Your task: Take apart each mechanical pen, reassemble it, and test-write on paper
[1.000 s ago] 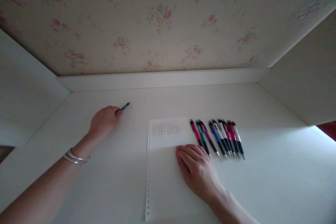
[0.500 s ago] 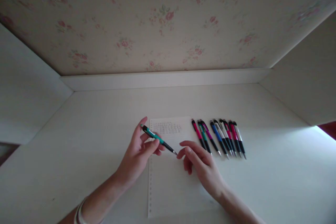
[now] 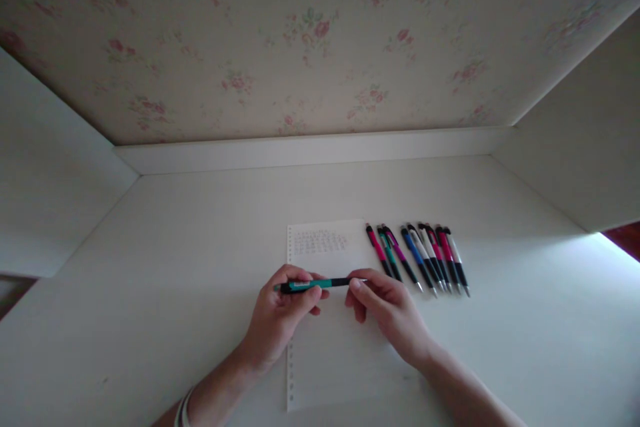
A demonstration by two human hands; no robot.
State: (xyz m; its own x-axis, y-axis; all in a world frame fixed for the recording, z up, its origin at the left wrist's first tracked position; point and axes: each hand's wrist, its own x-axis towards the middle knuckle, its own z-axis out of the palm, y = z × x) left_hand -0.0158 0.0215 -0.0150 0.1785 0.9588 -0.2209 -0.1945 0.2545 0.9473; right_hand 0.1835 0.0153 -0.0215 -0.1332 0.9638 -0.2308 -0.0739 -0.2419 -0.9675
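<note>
A teal pen [image 3: 325, 283] with a black grip lies level between my two hands, above a sheet of lined paper [image 3: 330, 373]. My left hand [image 3: 283, 307] is closed round its teal barrel, near the clicker end. The fingertips of my right hand [image 3: 383, 303] pinch the pen's tip, which they hide. Handwriting covers the top of the sheet, too small to read, and punched holes run down its left edge.
To the right of the paper several pens lie side by side, among them a pink pen [image 3: 376, 247], a blue pen [image 3: 414, 250] and a white pen [image 3: 454, 253]. A white ledge [image 3: 310, 152] and flowered wall [image 3: 310, 67] bound the white desk [image 3: 175, 247] behind.
The teal pen has turned from slanting to nearly level. My left hand has come down and to the right, and my right fingers have closed on the pen's tip.
</note>
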